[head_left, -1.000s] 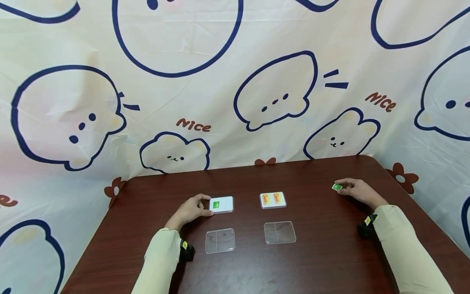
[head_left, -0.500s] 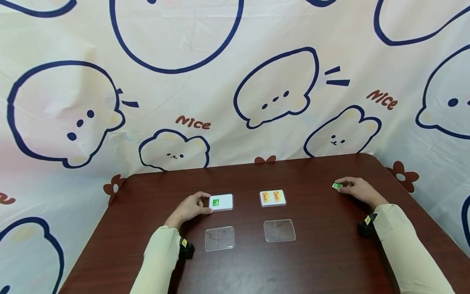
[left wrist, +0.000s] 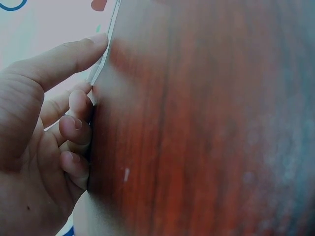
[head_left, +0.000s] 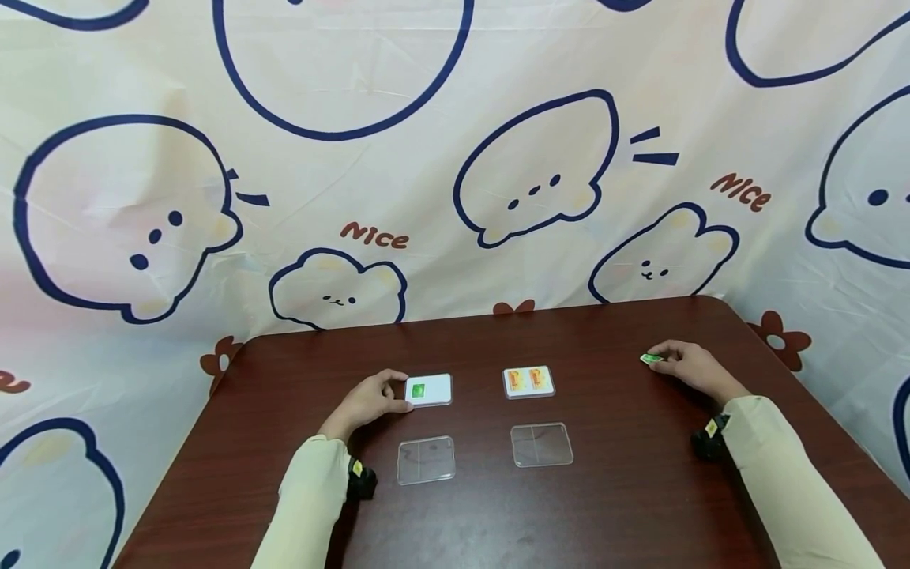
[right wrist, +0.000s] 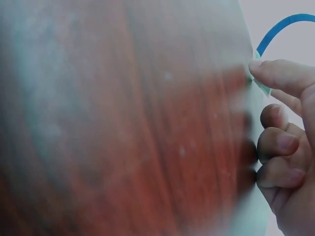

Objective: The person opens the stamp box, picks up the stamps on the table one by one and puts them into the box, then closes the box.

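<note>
My left hand [head_left: 364, 405] pinches the left edge of a shallow clear case with a white face [head_left: 438, 390], thumb in front and fingers behind. One small green picture [head_left: 418, 390] shows on the left half of that face. In the left wrist view the thumb lies along the case's thin clear edge [left wrist: 112, 24]. Over the far right of the table, my right hand [head_left: 695, 369] pinches a small green-and-white picture card [head_left: 648, 359] between thumb and index finger. The right wrist view shows a corner of this card [right wrist: 264, 88] beyond the thumb, the other fingers curled below.
A similar white-faced case with two orange pictures [head_left: 529, 382] lies right of the left-hand case. Nearer on the brown table [head_left: 604, 521] are two clear plastic lids, one left [head_left: 426, 461] and one right [head_left: 542, 446]. A patterned cloth [head_left: 426, 197] hangs behind.
The small card in my right hand has tilted and looks flatter, with the fingertips shifted slightly left. My left hand stays on the case; the whole head view has shifted a little.
</note>
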Available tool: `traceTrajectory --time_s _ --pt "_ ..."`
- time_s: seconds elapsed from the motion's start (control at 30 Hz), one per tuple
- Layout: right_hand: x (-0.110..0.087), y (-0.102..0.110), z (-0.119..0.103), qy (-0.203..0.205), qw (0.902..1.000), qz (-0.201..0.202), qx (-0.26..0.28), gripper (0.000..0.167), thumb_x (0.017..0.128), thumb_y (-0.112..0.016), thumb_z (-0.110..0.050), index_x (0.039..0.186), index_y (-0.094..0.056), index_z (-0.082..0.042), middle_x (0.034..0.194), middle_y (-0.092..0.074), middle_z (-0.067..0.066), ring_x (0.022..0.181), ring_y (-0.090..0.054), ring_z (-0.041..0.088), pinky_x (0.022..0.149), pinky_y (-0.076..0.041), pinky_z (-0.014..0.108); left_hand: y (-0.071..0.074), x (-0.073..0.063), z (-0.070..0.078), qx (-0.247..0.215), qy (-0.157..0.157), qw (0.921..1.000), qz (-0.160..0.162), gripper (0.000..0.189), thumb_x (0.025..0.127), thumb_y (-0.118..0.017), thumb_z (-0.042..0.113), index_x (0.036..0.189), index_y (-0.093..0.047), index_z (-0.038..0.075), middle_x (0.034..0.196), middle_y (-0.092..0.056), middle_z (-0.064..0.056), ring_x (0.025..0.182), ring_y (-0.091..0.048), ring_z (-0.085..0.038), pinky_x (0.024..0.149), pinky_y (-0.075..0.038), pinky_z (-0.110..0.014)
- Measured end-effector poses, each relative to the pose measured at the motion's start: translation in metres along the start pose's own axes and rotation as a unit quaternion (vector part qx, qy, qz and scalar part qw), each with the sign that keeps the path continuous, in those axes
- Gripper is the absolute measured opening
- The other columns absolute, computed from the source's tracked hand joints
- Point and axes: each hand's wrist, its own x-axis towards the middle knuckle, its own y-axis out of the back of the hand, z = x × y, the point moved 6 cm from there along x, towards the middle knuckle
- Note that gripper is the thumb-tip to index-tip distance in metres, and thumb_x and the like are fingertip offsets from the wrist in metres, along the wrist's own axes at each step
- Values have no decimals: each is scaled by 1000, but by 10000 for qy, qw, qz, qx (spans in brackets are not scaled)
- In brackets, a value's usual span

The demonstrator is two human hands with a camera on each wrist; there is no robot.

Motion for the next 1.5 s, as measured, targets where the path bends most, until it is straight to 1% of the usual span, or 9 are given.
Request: traceTrajectory --time_s 0.3,0.43,0.57,0.73,0.87,1.0,1.1,1.27,1.5 --pt "-2 -1 -6 -162 9998 39 109 49 93 -61 -41 118 -57 0 78 -50 3 73 -47 18 63 -38 29 0 -2 1 -20 3 10000 -17 54 78 -80 24 126 -59 13 75 -49 -3 61 -44 -16 57 -36 -28" --pt "-1 -2 -11 -84 9999 115 98 52 92 -61 -46 117 -56 -1 79 -49 4 74 -46 18 64 -37 30 0 -4 1 -36 10 10000 -25 54 78 -80 24 126 -59 13 76 -49 -4 62 -44 -16 57 -37 -28" --pt "-1 -3 -19 64 9997 200 96 52 92 -61 -47 116 -56 -2 80 -48 4 73 -46 17 63 -37 29 0 -4 1 -12 -9 10000 -19 55 78 -80 25 127 -58 12 76 -49 -4 62 -44 -16 57 -37 -28" --pt "0 -6 -36 262 9992 273 92 48 92 -60 -46 115 -57 -4 78 -48 4 71 -46 17 62 -38 29 0 -4 0 -63 -2 10000 -5 55 78 -80 25 127 -58 13 76 -49 -4 62 -44 -16 57 -36 -29" --pt "4 -12 -50 350 9991 239 95 46 93 -60 -44 115 -56 -4 78 -47 4 71 -46 18 61 -38 29 0 -3 0 -89 -3 10000 -10 54 78 -80 24 127 -58 12 76 -49 -4 62 -44 -16 57 -36 -29" --pt "9 -20 -65 459 9987 144 142 43 93 -61 -41 115 -55 -4 79 -47 5 72 -45 19 61 -38 29 1 -3 0 -75 -15 10000 -22 54 78 -80 24 127 -58 12 76 -49 -4 63 -44 -16 57 -36 -29" --pt "12 -28 -79 639 9977 106 181 40 94 -61 -39 114 -55 -5 80 -47 5 72 -45 18 61 -38 28 1 -3 0 -49 -26 10000 -25 55 78 -80 24 127 -58 12 77 -50 -4 63 -45 -17 58 -37 -29" --pt "15 -39 -101 928 9954 81 244 36 93 -63 -35 113 -55 -5 80 -46 5 72 -45 18 60 -38 27 1 -3 1 -64 45 10000 -37 54 78 -80 24 127 -58 12 76 -50 -4 63 -45 -17 57 -37 -28" --pt "23 -56 -127 1097 9930 -52 440 33 92 -64 -33 111 -54 -7 80 -45 5 74 -44 19 61 -37 28 0 -2 1 1 66 10000 -11 54 78 -80 24 126 -59 13 76 -50 -4 64 -45 -17 57 -36 -28"
